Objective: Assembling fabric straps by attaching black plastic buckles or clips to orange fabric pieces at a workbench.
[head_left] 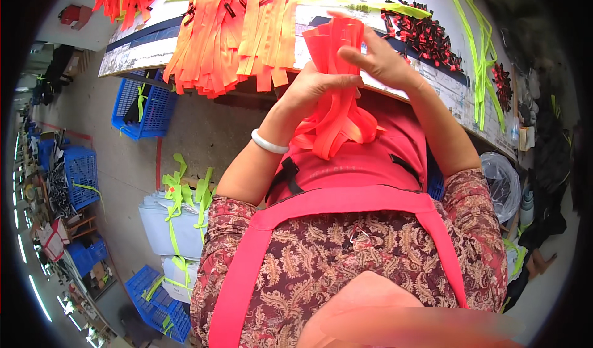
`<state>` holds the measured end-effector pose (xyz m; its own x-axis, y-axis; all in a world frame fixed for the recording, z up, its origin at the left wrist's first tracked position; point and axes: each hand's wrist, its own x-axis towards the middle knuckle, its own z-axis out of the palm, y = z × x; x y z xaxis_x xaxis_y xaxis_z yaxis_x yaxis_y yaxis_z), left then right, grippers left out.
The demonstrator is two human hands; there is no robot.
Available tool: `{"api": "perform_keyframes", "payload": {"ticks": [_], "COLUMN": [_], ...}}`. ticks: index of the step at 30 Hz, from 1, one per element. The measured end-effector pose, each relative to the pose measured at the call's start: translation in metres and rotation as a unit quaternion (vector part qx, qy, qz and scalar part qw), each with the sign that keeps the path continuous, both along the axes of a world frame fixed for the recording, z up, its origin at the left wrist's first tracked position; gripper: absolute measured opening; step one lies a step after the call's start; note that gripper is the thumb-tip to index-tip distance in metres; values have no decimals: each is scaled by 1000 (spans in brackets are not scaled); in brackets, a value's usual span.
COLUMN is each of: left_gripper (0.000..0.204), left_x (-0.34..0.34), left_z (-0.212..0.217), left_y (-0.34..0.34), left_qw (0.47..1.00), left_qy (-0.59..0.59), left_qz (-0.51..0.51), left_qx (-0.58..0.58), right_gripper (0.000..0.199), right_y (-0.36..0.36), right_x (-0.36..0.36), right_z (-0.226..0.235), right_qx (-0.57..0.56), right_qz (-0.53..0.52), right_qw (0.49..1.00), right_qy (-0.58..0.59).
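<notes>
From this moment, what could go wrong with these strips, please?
The red strips spread loosely below the left hand, so some might slip out or tangle. The orange strips hang over the edge of the table; a passing arm could perhaps drag some down.

Faint lettering crossed the red apron (364,174) and dark print marked a white package (175,291); neither was legible.

Strips (336,108): flat, red-orange, gathered into one bundle. Upper part flares; lower part spreads in loose folds over apron (358,174).
</notes>
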<state>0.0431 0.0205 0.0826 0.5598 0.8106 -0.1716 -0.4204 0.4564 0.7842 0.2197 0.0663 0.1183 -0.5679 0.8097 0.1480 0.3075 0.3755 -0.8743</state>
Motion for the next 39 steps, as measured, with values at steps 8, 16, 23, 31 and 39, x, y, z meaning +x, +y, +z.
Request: {"api": "perform_keyframes", "payload": {"ticks": [8, 16, 23, 31, 39], "left_gripper": [40, 28, 12, 38, 27], "left_x": [1, -1, -5, -19, -19], "left_z": [6, 1, 61, 117, 77], "left_y": [-1, 2, 22, 28, 49], "left_qw": [999, 999, 960, 916, 981], "left_qy": [4, -11, 54, 150, -55], "left_qz": [-39, -44, 148, 137, 115], "left_qx": [22, -8, 231, 347, 147], "right_gripper": [86, 85, 58, 31, 28], "right_y": [23, 22, -16, -22, -34], "right_x": [8, -6, -24, -48, -64], "right_z": [59, 28, 11, 49, -34], "right_qx": [-10, -63, -137, -177, -181], "right_qz": [267, 217, 118, 44, -16], "right_qw": [958, 973, 972, 974, 979], "right_qy": [-107, 54, 150, 136, 96]}}
